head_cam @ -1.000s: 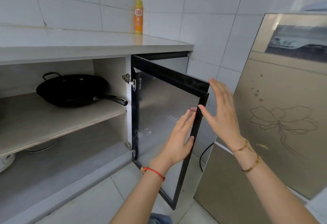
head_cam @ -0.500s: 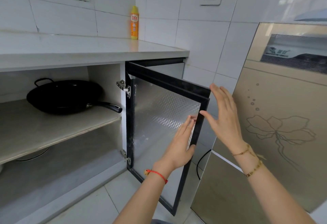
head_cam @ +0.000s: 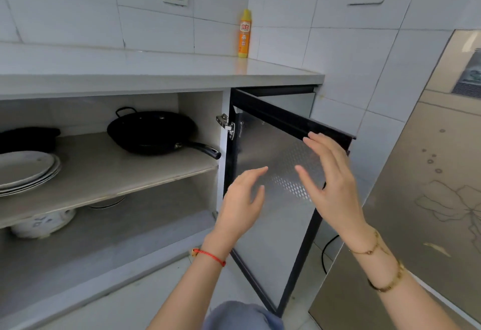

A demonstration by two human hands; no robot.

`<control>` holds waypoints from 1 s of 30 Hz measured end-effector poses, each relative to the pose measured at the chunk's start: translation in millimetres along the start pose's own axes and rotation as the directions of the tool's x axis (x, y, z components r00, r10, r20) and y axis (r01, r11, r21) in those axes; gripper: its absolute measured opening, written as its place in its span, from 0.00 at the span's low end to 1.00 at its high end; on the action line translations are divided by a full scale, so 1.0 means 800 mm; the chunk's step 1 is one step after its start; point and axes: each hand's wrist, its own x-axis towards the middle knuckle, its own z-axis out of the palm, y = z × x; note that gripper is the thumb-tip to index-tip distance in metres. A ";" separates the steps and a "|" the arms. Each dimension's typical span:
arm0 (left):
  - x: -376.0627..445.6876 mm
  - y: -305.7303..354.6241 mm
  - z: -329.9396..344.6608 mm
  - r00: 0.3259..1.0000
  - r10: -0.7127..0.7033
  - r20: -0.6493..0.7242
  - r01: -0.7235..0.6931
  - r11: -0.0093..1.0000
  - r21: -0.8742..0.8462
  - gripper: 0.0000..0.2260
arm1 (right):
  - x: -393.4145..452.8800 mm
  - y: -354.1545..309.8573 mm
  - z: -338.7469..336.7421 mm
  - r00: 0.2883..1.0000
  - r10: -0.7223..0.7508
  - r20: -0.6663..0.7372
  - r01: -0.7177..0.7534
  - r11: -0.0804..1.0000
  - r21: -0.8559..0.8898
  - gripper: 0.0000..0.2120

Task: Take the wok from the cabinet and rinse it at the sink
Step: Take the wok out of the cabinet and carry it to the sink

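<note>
A black wok [head_cam: 152, 131] sits on the upper shelf [head_cam: 112, 173] of the open cabinet, its long handle pointing right toward the hinge side. The cabinet door [head_cam: 276, 178], black-framed with a silver patterned panel, stands swung open to the right. My left hand [head_cam: 242, 204] hovers in front of the door panel with fingers spread, holding nothing. My right hand [head_cam: 330, 186] is raised beside it, also spread and empty, close to the door's outer edge. Both hands are to the right of the wok and apart from it. No sink is in view.
A stack of white plates [head_cam: 26, 170] and a dark item lie on the shelf's left. A white pot [head_cam: 41, 223] stands below. An orange bottle [head_cam: 244, 34] stands on the countertop [head_cam: 156, 69] in the corner. A beige appliance [head_cam: 429, 199] stands at right.
Both hands have come off the door's edge and shifted left in front of the panel. The view has swung left, bringing the plates and pot into sight.
</note>
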 end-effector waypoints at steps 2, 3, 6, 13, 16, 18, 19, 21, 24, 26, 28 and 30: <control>0.001 -0.018 -0.031 0.992 -0.064 -0.113 0.067 0.997 0.023 0.17 | 0.005 -0.013 0.026 0.998 0.012 0.059 -0.017 0.997 0.076 0.21; 0.002 -0.029 -0.046 0.983 -0.098 -0.153 0.105 0.994 0.041 0.17 | 0.008 -0.019 0.042 0.995 0.023 0.100 -0.033 0.994 0.107 0.21; 0.004 -0.064 -0.087 0.953 -0.187 -0.240 0.209 0.975 0.071 0.15 | 0.018 -0.032 0.094 0.974 0.034 0.226 -0.070 0.986 0.150 0.21; 0.021 -0.153 -0.139 0.900 -0.325 -0.289 0.381 0.911 0.160 0.16 | 0.056 -0.028 0.235 0.900 0.070 0.430 -0.155 0.974 0.165 0.22; 0.043 -0.193 -0.143 0.882 -0.375 -0.284 0.433 0.884 0.177 0.17 | 0.084 -0.015 0.303 0.865 0.070 0.497 -0.164 0.975 0.148 0.23; 0.062 -0.219 -0.142 0.876 -0.392 -0.282 0.450 0.875 0.180 0.17 | 0.104 -0.005 0.349 0.838 0.067 0.541 -0.161 0.979 0.128 0.24; 0.072 -0.230 -0.140 0.872 -0.399 -0.283 0.456 0.873 0.175 0.17 | 0.114 0.000 0.371 0.824 0.070 0.563 -0.161 0.980 0.114 0.25; 0.093 -0.253 -0.134 0.864 -0.419 -0.280 0.473 0.865 0.166 0.17 | 0.130 0.008 0.410 0.791 0.089 0.606 -0.171 0.982 0.079 0.25; 0.128 -0.289 -0.125 0.848 -0.466 -0.253 0.514 0.841 0.171 0.17 | 0.147 0.021 0.461 0.754 0.114 0.647 -0.167 0.986 0.020 0.26; 0.153 -0.310 -0.119 0.820 -0.520 -0.241 0.559 0.817 0.140 0.18 | 0.155 0.032 0.489 0.745 0.141 0.651 -0.167 0.986 -0.022 0.26; 0.177 -0.330 -0.112 0.786 -0.575 -0.228 0.606 0.790 0.097 0.19 | 0.161 0.045 0.510 0.728 0.188 0.659 -0.186 0.980 -0.074 0.25; 0.201 -0.350 -0.105 0.751 -0.627 -0.205 0.651 0.755 0.075 0.19 | 0.162 0.060 0.528 0.704 0.226 0.674 -0.209 0.972 -0.107 0.24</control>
